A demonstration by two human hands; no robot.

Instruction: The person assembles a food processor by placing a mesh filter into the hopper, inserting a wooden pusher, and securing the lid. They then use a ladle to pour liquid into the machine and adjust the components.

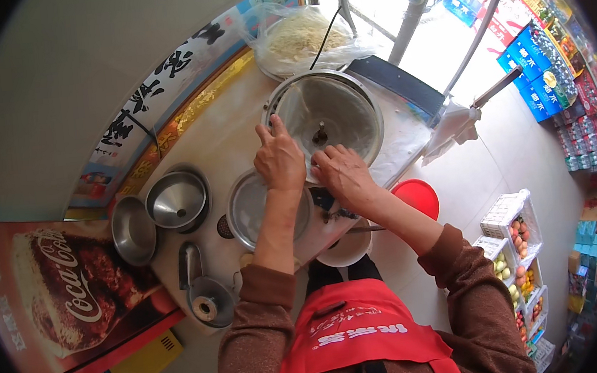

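Note:
A round metal machine bowl (347, 92) with a spindle in its middle stands on the counter, lined with clear plastic film. My left hand (278, 158) rests on the bowl's near left rim, fingers pressing at the edge. My right hand (342, 173) lies on the near rim beside it, fingers curled over the edge. Whether either hand pinches the film I cannot tell. Just below my left hand lies a flat round metal lid (251, 205).
A metal funnel (175, 198) and a steel bowl (133, 231) sit at the left of the counter (215, 137). A bag of pale shreds (302, 36) lies behind the machine. A white bowl (347, 248), a red lid (418, 195) and crates of fruit (519, 237) are at the right.

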